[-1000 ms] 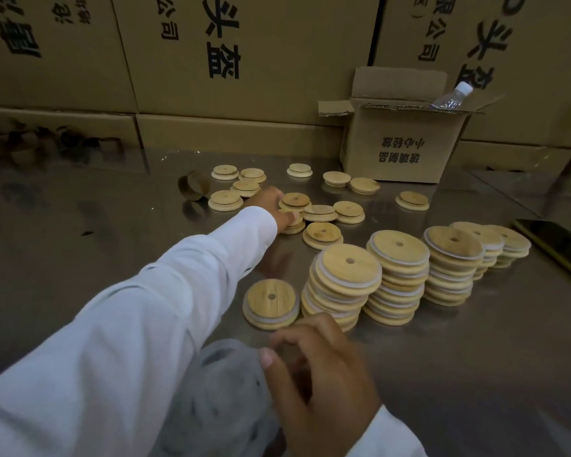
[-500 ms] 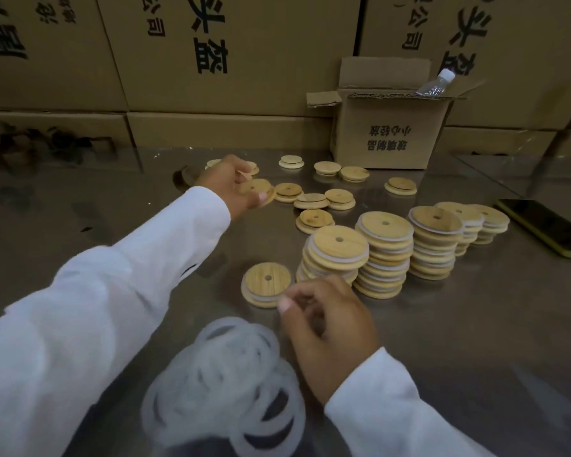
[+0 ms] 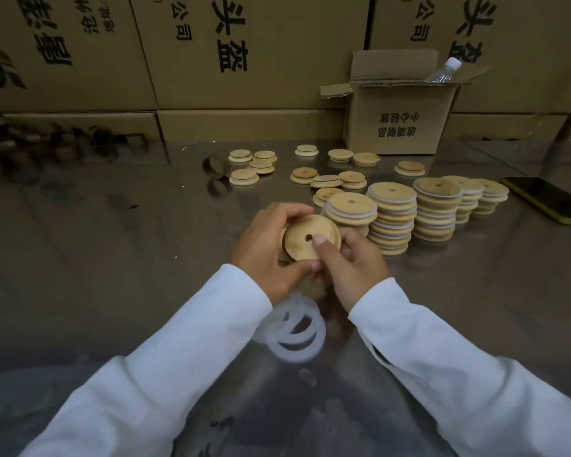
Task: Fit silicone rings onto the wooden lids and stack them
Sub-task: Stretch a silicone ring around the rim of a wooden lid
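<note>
Both hands hold one round pale wooden lid with a centre hole (image 3: 310,237) above the middle of the shiny metal table (image 3: 112,258). The left hand (image 3: 267,255) curls its fingers around the lid's left rim; the right hand (image 3: 353,265) pinches the right side, thumb on its face. Translucent white silicone rings (image 3: 294,334) lie near the front edge. Stacks of ringed lids (image 3: 393,219) stand just beyond, toward the right edge.

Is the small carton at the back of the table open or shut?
Open. The small carton's top flaps stand up and out, and a plastic bottle pokes from its top.
</note>
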The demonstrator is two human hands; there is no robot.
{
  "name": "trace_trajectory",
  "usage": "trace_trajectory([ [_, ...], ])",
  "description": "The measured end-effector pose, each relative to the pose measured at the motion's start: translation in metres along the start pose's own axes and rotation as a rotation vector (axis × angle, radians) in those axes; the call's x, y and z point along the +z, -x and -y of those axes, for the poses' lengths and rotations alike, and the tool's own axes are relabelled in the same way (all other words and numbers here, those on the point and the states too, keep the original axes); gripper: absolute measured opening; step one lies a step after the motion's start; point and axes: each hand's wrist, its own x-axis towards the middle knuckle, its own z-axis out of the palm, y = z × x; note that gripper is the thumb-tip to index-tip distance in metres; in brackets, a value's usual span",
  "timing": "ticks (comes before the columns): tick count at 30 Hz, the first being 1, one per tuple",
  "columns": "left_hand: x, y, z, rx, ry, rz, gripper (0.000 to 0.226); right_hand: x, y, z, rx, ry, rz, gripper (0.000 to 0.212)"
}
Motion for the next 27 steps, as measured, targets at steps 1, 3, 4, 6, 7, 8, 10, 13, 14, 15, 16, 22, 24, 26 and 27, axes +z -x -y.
trace_trajectory([
  [1, -0.001, 0.002, 0.001, -0.036, 0.051, 0.025, 0.061, 0.0, 0.001, -0.002, 0.004, 0.044, -0.004, 0.007],
  [3, -0.005, 0.003, 0.004, -0.171, 0.227, 0.045, 0.061, -0.001, 0.002, -0.002, -0.009, 0.078, 0.003, 0.009],
  [4, -0.007, 0.002, 0.006, -0.251, 0.312, 0.03, 0.054, -0.001, 0.002, -0.001, -0.029, 0.061, 0.026, 0.01],
  [6, -0.012, 0.0, 0.009, -0.422, 0.44, -0.011, 0.029, -0.001, 0.003, 0.001, -0.08, -0.004, 0.105, 0.006],
  [7, -0.014, -0.001, 0.01, -0.489, 0.494, -0.02, 0.02, 0.0, 0.004, 0.001, -0.097, -0.024, 0.14, 0.006],
  [8, -0.015, -0.001, 0.01, -0.526, 0.524, -0.032, 0.018, 0.001, 0.005, 0.0, -0.105, -0.028, 0.163, 0.005],
  [10, -0.015, 0.0, 0.011, -0.556, 0.536, -0.059, 0.022, 0.002, 0.006, -0.002, -0.105, 0.003, 0.178, 0.001],
  [13, -0.015, -0.003, 0.012, -0.597, 0.597, -0.128, 0.025, 0.002, 0.004, -0.006, -0.115, 0.126, 0.15, 0.01],
  [14, -0.016, -0.004, 0.013, -0.627, 0.636, -0.161, 0.024, 0.001, 0.003, -0.008, -0.127, 0.198, 0.137, 0.013],
  [15, -0.017, -0.006, 0.014, -0.665, 0.691, -0.195, 0.022, 0.0, 0.002, -0.009, -0.146, 0.298, 0.126, 0.014],
  [16, -0.018, -0.007, 0.014, -0.702, 0.752, -0.225, 0.021, -0.002, 0.002, -0.011, -0.169, 0.428, 0.121, 0.013],
  [22, -0.019, -0.011, 0.017, -0.809, 0.949, -0.37, 0.023, 0.001, 0.0, -0.015, -0.232, 0.873, 0.166, 0.021],
  [24, -0.019, -0.012, 0.017, -0.785, 0.944, -0.403, 0.021, 0.004, 0.001, -0.014, -0.242, 0.871, 0.191, 0.019],
  [26, -0.019, -0.013, 0.018, -0.768, 0.935, -0.409, 0.02, 0.007, 0.002, -0.013, -0.241, 0.848, 0.208, 0.013],
  [27, -0.019, -0.013, 0.019, -0.764, 0.935, -0.405, 0.02, 0.008, 0.001, -0.012, -0.23, 0.8, 0.206, 0.007],
])
